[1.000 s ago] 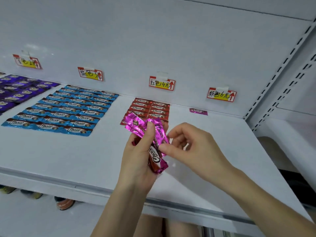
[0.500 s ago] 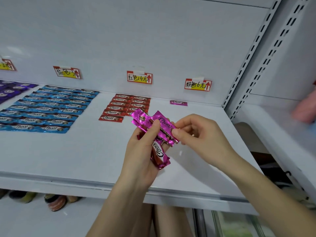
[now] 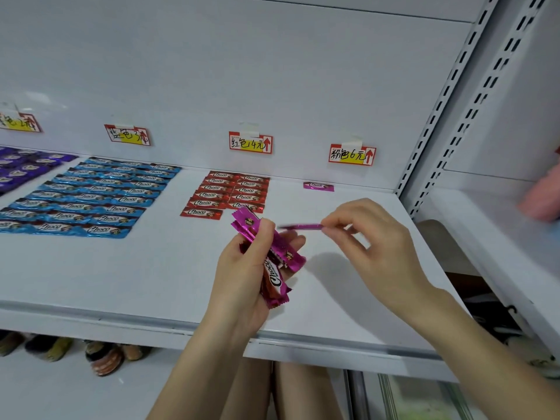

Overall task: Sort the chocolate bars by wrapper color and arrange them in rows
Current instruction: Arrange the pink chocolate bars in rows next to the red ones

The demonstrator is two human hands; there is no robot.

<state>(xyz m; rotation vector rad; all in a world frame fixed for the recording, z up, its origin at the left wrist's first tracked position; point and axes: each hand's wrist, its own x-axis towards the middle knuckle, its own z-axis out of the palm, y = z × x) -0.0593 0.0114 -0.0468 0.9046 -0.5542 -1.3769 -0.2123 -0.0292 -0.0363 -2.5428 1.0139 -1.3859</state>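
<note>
A: Where's the pink bunch?
B: Fanned in the left hand. The right hand pinches an edge-on pink bar, and a flat pink bar lies far back.
A: Others?
B: Red rows, blue rows and purple rows, all flat.

Found the purple bars and the leftmost price label cut by the left edge. Saw only a blurred, edge-on sliver of the pink bar pinched by the right hand. Could not count the bundle under the thumb of the left hand, nor identify the blurred pink shape at far right.
</note>
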